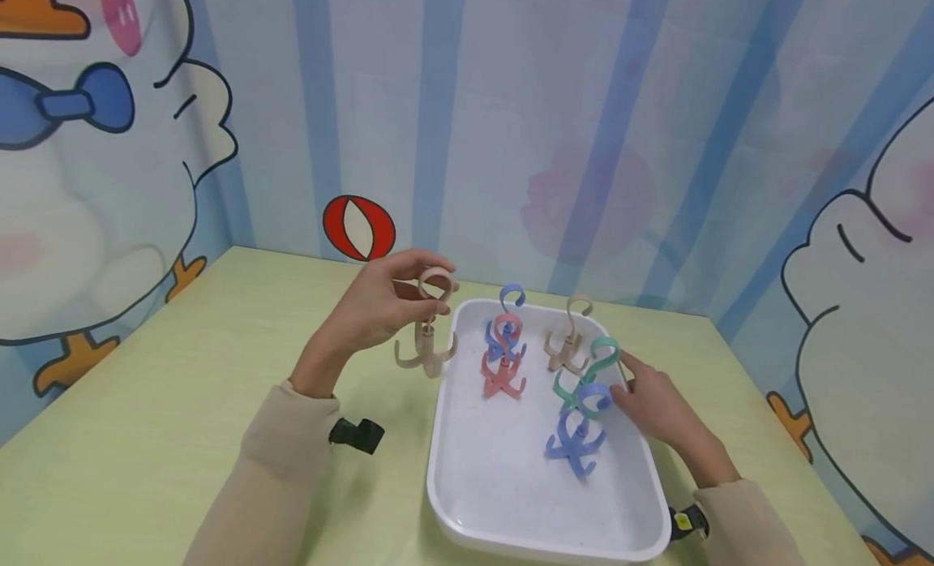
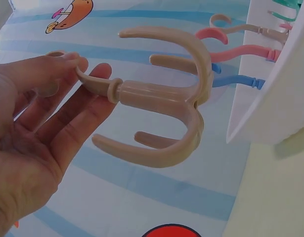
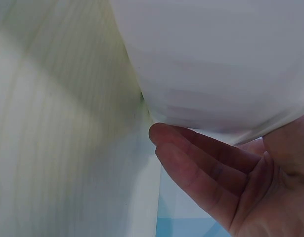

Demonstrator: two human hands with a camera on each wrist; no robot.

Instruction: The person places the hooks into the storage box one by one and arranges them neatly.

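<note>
My left hand (image 1: 377, 300) pinches a beige rotating multi-hook hanger (image 1: 426, 351) by its curved top hook, to the left of the white tray (image 1: 481, 509) and above the table. Four upturned prongs make "several" arms at the hanger's lower end, plain in the left wrist view. At the tray's right rim, my right hand (image 1: 660, 405) grips the edge, with the fingers (image 3: 191, 163) against the outer wall; part of the thumb is hidden in the right wrist view.
Inside the tray stand a pink hanger (image 1: 503, 375), a beige hanger (image 1: 565, 351), a green hanger (image 1: 604, 353) and blue hangers, one at the front (image 1: 576, 446). The pale green table (image 1: 350, 509) meets a cartoon-printed backdrop (image 1: 496, 144).
</note>
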